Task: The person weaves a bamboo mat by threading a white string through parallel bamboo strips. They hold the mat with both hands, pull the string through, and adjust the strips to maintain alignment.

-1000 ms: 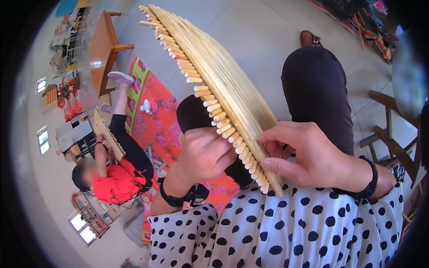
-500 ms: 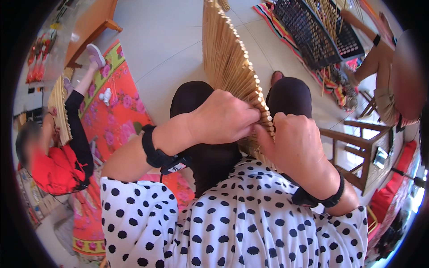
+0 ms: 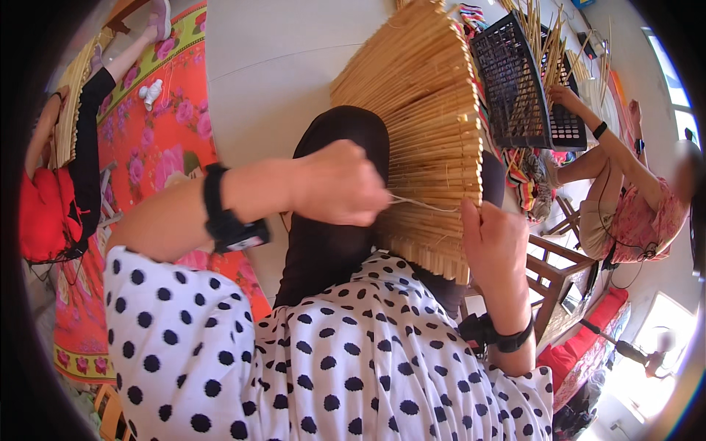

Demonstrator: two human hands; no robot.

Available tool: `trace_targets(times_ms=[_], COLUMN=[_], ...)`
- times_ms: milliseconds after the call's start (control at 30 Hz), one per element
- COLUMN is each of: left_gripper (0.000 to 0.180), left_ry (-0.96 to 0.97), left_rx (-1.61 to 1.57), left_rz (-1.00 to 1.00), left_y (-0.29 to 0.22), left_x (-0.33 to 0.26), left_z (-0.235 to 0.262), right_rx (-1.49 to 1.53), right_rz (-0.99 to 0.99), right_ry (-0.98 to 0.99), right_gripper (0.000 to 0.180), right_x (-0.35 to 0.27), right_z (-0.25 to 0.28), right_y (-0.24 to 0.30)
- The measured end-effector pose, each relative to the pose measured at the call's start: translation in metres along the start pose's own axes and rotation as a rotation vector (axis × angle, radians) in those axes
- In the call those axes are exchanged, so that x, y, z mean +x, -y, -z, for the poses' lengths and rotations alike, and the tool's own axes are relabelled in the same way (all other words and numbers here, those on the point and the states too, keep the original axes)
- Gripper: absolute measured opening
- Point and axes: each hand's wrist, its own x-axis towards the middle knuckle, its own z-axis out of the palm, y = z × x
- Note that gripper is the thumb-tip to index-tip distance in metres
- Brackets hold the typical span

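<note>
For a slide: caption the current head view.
Left hand holding a pale thread across a stalk mat, right hand at the mat's edge.

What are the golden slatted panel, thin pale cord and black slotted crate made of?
Golden slatted panel: probably dried plant stalks, faintly glossy, from the streaky straw colour. Thin pale cord: perhaps cotton or synthetic; it sags like string, finish unclear. Black slotted crate: likely plastic, dull, judging by its regular openings.

A white, black-dotted top (image 3: 353, 360), black trousers (image 3: 323, 264) and 2 black wristbands (image 3: 215, 200) (1 left, 1 right).
</note>
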Motion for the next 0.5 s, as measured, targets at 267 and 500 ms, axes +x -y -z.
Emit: trace_targets(times_ms=[267, 500], left_gripper=[0.009, 0.020], left_ry=[-0.408, -0.561], left_rx=[-0.325, -0.277], left_rz=[0.293, 0.366], left_y=[-0.044, -0.059], left_x=[-0.020, 0.006], left_z=[0.003, -0.037], right_rx=[0.266, 0.251], right_rz=[-0.109, -0.074], right_ry=[0.001, -0.056], right_gripper=[0.039, 0.031], right_x=[-0.005, -0.009], right_z=[-0.004, -0.007], right_y=[-0.017, -0.017])
